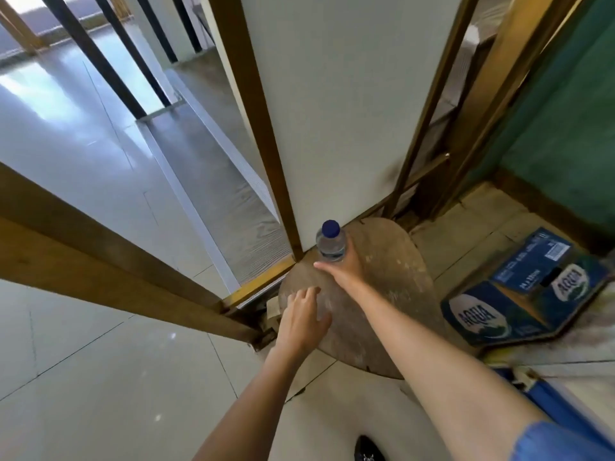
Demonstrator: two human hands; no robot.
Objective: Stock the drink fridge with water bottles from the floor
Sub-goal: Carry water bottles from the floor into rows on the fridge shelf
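While the right hand [341,269] grips a clear plastic water bottle with a dark blue cap [330,244] upright by its lower body, the left hand [304,319] hovers with fingers loosely spread, holding nothing. Both are above a round, worn wooden top [389,271]. A blue printed cardboard carton [525,294] (flaps open) lies on the pale tiled floor [100,377] to the right.

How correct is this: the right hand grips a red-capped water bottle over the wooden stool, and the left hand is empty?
The head view shows a blue cap, not red. The right hand grips the water bottle over the wooden stool; the left hand is empty.
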